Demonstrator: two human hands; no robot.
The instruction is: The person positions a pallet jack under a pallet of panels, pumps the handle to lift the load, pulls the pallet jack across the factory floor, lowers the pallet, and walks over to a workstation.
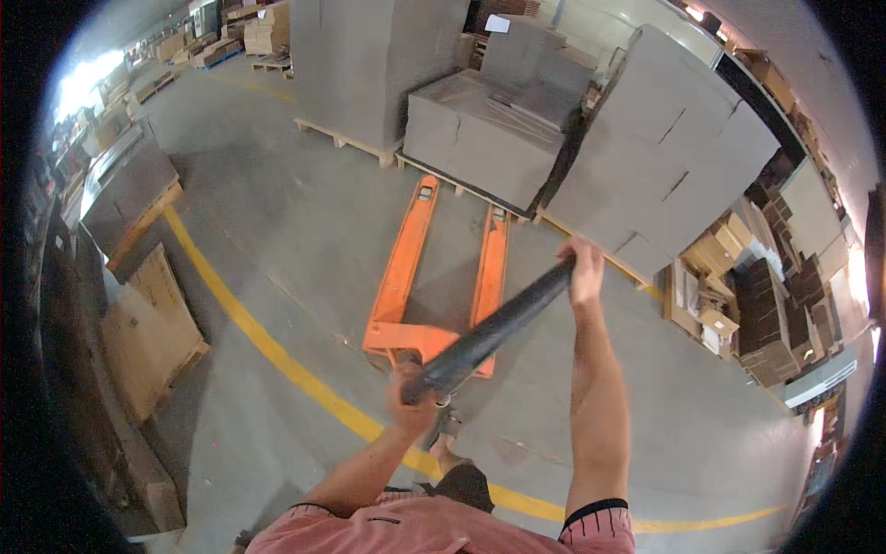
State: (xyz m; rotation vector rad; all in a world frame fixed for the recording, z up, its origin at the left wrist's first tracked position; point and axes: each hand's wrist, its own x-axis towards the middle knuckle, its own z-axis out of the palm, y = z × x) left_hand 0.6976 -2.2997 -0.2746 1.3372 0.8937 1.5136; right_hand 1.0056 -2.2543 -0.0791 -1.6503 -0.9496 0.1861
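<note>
Orange steel pallet jack (434,277) stands on the grey concrete floor (305,231), fork tips at the low wooden pallet of grey cardboard sheets (489,138) at twelve o'clock, not yet under it. Left hand (411,402) and right hand (584,268) clench its black handle bar (489,331).

Person, own body, as we see it from above:

- Top: we record a short-sleeved garment in salmon pink, with faint vertical ribbing or fine stripes on the right sleeve (598,531).
- Sleeve trim: each cuff ends in a narrow dark band; the left sleeve (325,513) shows the same edging.
- Forearms: bare from cuff down; left hand (413,406) and right hand (583,268) ungloved, and we find no watch or ring, though blur leaves this uncertain.
- Lower body: a dark rounded shape, possibly a knee (464,485).
</note>
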